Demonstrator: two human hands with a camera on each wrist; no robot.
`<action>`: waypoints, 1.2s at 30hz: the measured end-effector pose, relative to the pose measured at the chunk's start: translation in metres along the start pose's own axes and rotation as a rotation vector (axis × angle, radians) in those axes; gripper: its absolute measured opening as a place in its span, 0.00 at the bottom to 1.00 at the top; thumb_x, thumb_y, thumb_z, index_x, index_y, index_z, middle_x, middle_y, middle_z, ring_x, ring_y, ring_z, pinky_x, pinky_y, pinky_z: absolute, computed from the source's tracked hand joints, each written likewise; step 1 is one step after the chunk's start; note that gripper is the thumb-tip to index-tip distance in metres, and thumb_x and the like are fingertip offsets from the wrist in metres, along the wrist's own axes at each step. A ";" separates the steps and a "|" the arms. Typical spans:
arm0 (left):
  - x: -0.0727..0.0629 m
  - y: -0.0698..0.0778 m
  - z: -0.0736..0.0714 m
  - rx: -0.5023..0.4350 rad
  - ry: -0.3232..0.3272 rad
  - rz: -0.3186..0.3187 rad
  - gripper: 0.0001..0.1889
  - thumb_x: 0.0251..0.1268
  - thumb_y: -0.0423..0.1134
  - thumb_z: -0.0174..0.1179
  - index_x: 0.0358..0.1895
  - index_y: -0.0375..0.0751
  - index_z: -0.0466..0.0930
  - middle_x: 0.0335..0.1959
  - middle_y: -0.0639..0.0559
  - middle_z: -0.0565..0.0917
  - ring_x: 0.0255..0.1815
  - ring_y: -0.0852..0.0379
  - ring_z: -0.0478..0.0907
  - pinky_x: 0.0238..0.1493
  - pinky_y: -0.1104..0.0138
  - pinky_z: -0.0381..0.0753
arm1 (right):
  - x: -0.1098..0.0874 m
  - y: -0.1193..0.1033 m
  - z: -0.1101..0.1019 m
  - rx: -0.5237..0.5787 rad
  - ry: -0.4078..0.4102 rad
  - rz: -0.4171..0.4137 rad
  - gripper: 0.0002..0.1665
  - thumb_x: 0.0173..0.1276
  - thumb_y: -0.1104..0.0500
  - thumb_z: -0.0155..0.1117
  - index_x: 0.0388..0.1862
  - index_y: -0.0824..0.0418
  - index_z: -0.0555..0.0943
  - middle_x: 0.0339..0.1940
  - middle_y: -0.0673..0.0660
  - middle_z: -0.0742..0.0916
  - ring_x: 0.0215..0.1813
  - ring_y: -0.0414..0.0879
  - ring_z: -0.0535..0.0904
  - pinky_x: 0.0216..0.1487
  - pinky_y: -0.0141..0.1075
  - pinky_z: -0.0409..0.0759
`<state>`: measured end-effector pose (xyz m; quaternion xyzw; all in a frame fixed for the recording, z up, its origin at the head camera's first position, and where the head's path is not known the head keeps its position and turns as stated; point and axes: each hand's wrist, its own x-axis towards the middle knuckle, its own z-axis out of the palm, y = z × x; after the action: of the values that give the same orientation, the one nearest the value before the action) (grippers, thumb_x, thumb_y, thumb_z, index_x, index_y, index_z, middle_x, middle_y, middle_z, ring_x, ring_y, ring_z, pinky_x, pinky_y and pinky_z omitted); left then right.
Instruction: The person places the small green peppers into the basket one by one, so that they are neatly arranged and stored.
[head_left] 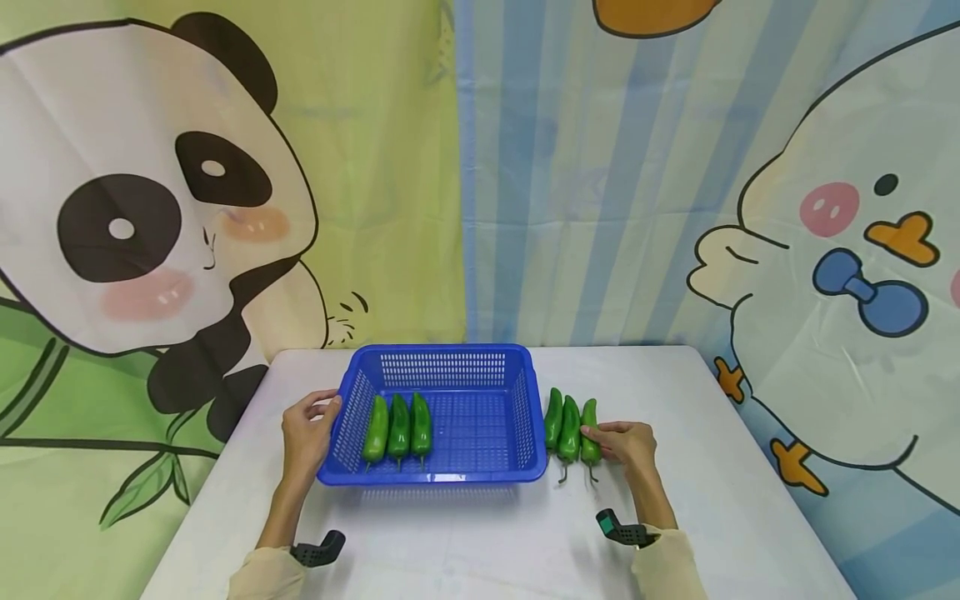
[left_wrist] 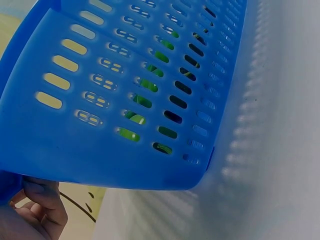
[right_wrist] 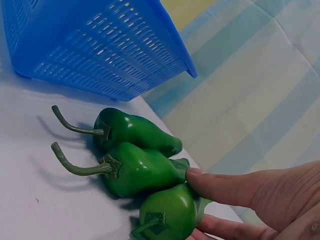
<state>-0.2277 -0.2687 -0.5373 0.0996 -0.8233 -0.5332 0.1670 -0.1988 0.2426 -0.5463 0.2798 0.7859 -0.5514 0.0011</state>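
A blue plastic basket (head_left: 480,477) stands on the white table, with three green chili peppers (head_left: 400,427) lying side by side in its left part. At the basket's left rim, my left hand (head_left: 306,433) grips the edge; the left wrist view shows its thumb under the rim (left_wrist: 45,197). Three more green peppers lie in a row just right of the basket, stems toward me. My right hand (head_left: 626,442) pinches the rightmost pepper (right_wrist: 170,212) between thumb and fingers. The thumb tip also lies close against the middle pepper (right_wrist: 142,170). Beyond it is the third pepper (right_wrist: 131,131), nearest the basket.
The white table (head_left: 480,542) ends at a back edge just behind the basket. A cartoon-printed curtain (head_left: 555,167) hangs there. Each wrist wears a black device, one on the left (head_left: 318,550) and one on the right (head_left: 622,530).
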 end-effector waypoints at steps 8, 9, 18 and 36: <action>0.001 0.000 0.000 0.005 -0.002 -0.003 0.18 0.83 0.43 0.63 0.63 0.35 0.87 0.46 0.28 0.91 0.25 0.68 0.84 0.30 0.75 0.82 | 0.002 0.001 0.000 0.026 0.002 0.019 0.27 0.64 0.54 0.85 0.53 0.73 0.89 0.64 0.74 0.85 0.44 0.50 0.91 0.46 0.38 0.91; 0.001 0.001 0.000 0.005 -0.002 -0.003 0.18 0.83 0.43 0.63 0.63 0.35 0.87 0.46 0.28 0.91 0.25 0.68 0.84 0.30 0.75 0.82 | 0.002 0.000 0.000 0.030 0.001 0.020 0.28 0.64 0.54 0.85 0.53 0.72 0.89 0.64 0.74 0.85 0.47 0.52 0.91 0.46 0.39 0.91; 0.000 0.000 -0.001 0.000 -0.009 -0.003 0.18 0.83 0.45 0.63 0.63 0.35 0.87 0.46 0.28 0.91 0.25 0.68 0.84 0.30 0.76 0.82 | 0.001 0.000 -0.004 0.037 0.004 0.017 0.28 0.63 0.55 0.85 0.54 0.74 0.88 0.57 0.71 0.89 0.47 0.53 0.90 0.48 0.41 0.91; 0.001 -0.001 0.000 -0.012 0.000 -0.002 0.18 0.83 0.44 0.63 0.63 0.35 0.87 0.46 0.28 0.91 0.25 0.68 0.85 0.30 0.75 0.83 | 0.008 0.009 -0.010 0.142 0.035 0.059 0.29 0.61 0.55 0.86 0.55 0.73 0.88 0.40 0.54 0.88 0.36 0.41 0.85 0.41 0.34 0.90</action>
<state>-0.2287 -0.2693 -0.5384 0.0994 -0.8200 -0.5383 0.1670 -0.1980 0.2570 -0.5523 0.3117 0.7361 -0.6006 -0.0162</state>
